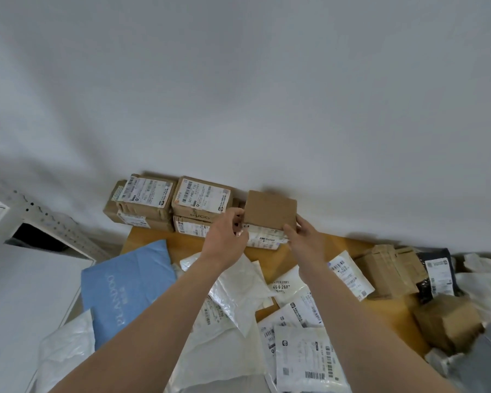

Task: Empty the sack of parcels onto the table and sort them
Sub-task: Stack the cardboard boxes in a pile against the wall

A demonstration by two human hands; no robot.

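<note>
Left hand (224,234), right hand (305,239) holding brown box (270,209), seemingly atop parcels (264,238)

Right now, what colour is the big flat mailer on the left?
Light blue mailer, white lettering; head view.

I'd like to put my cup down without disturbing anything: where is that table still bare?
Bare wood shows on the table between the stacked cardboard boxes and the brown parcels, plus a sliver behind the blue bag. The near side is crowded with white mailers.
</note>
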